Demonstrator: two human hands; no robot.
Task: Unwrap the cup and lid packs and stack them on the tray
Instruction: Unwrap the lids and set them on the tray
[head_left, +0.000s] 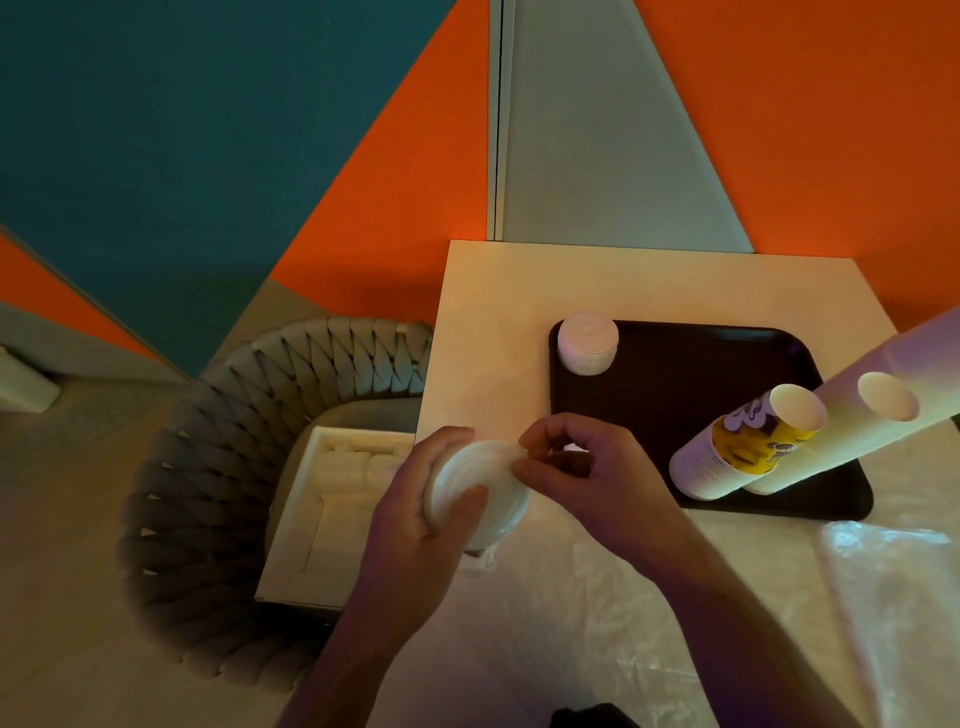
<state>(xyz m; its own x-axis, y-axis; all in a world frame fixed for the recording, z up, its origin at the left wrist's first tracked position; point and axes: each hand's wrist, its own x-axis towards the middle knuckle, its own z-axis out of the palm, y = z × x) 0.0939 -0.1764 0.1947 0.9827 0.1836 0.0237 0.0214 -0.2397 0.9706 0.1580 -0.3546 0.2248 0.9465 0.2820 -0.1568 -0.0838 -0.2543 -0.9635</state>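
The desk (488, 322) is carrying a dark tray (675, 374) at right of centre, with two cup stacks (748, 447) leaning on it and a lid stack (588, 343) at its upper left corner. At lower centre the left hand (415, 525) is wrapping its grip round a lid pack (475, 491) while the right hand (587, 467) is pinching wrap at its rim; peeling gently while holding the pack steady should be keeping the lids together.

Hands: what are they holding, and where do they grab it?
The left hand grips the stack of white lids around its side. The right hand pinches the stack's top edge, apparently its wrapper.
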